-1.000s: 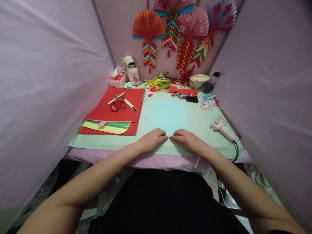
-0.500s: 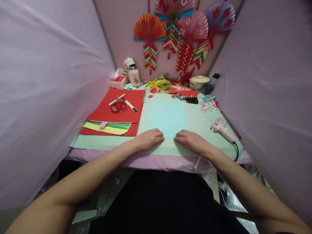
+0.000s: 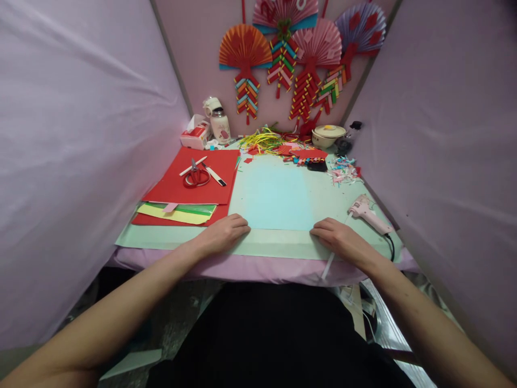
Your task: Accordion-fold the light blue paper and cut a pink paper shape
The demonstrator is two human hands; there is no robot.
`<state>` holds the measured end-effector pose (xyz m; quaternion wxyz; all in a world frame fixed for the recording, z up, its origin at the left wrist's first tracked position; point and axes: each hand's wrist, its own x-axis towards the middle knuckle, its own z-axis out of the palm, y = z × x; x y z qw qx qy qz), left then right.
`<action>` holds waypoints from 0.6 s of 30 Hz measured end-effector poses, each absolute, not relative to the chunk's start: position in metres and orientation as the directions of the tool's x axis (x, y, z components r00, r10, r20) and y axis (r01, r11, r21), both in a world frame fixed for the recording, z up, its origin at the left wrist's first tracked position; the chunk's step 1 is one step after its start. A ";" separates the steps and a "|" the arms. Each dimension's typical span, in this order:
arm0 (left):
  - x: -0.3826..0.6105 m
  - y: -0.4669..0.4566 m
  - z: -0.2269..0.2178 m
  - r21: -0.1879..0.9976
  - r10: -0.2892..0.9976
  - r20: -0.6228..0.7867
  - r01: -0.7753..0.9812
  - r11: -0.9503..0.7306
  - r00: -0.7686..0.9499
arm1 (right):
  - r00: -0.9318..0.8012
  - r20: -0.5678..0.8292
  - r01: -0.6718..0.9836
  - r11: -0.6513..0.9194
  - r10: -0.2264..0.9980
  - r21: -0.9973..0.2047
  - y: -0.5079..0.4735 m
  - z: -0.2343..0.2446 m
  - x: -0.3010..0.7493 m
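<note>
A light blue paper sheet (image 3: 274,196) lies on a pale green mat (image 3: 283,245) in front of me. My left hand (image 3: 224,233) rests on the sheet's near left corner, knuckles up and fingers curled, pressing down on the near edge. In the same curled pose, my right hand (image 3: 337,237) presses the near right corner. Both hands sit along that near edge, about a sheet's width apart.
Red paper (image 3: 189,186) with red scissors (image 3: 196,175) and pens lies to the left, over yellow and green sheets (image 3: 177,213). A pink glue gun (image 3: 365,210) lies to the right. Paper scraps (image 3: 343,170), a bowl (image 3: 329,134), a bottle (image 3: 220,121) and paper fans (image 3: 283,54) fill the back.
My hands, touching at the middle of the sheet's near edge a second ago, have slid apart along that edge to its two corners.
</note>
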<state>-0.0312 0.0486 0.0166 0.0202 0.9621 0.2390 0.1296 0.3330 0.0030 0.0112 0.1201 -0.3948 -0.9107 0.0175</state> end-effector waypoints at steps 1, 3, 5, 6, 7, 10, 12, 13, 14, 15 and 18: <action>-0.033 0.048 0.017 0.095 0.474 0.243 0.465 -0.880 0.847 | -0.653 0.211 0.719 0.683 0.727 -0.129 0.003 0.010 0.336; -0.036 0.046 0.017 0.082 0.488 0.249 0.484 -0.871 0.836 | -0.644 0.218 0.723 0.676 0.734 -0.139 0.002 0.008 0.341; -0.038 0.044 0.017 0.073 0.494 0.258 0.494 -0.867 0.830 | -0.637 0.222 0.726 0.671 0.738 -0.148 0.001 0.006 0.344; -0.039 0.043 0.017 0.073 0.496 0.265 0.496 -0.865 0.827 | -0.633 0.226 0.728 0.669 0.740 -0.150 0.001 0.006 0.346; -0.041 0.043 0.017 0.074 0.499 0.272 0.499 -0.863 0.823 | -0.630 0.231 0.730 0.667 0.742 -0.151 0.000 0.005 0.347; -0.044 0.043 0.016 0.068 0.512 0.295 0.517 -0.853 0.807 | -0.619 0.243 0.738 0.659 0.747 -0.149 -0.001 0.005 0.351; -0.046 0.043 0.015 0.058 0.515 0.307 0.525 -0.849 0.800 | -0.605 0.253 0.747 0.648 0.755 -0.148 -0.002 0.005 0.353; -0.047 0.044 0.015 0.054 0.514 0.311 0.525 -0.849 0.799 | -0.592 0.268 0.754 0.639 0.761 -0.150 -0.003 0.006 0.353; -0.047 0.044 0.015 0.050 0.514 0.315 0.527 -0.849 0.798 | -0.573 0.290 0.763 0.629 0.766 -0.153 -0.003 0.007 0.352; -0.047 0.045 0.015 0.045 0.514 0.321 0.529 -0.847 0.796 | -0.553 0.321 0.769 0.619 0.769 -0.158 -0.003 0.008 0.350; -0.045 0.047 0.016 0.021 0.530 0.351 0.560 -0.828 0.772 | -0.510 0.424 0.756 0.625 0.748 -0.193 -0.004 0.014 0.336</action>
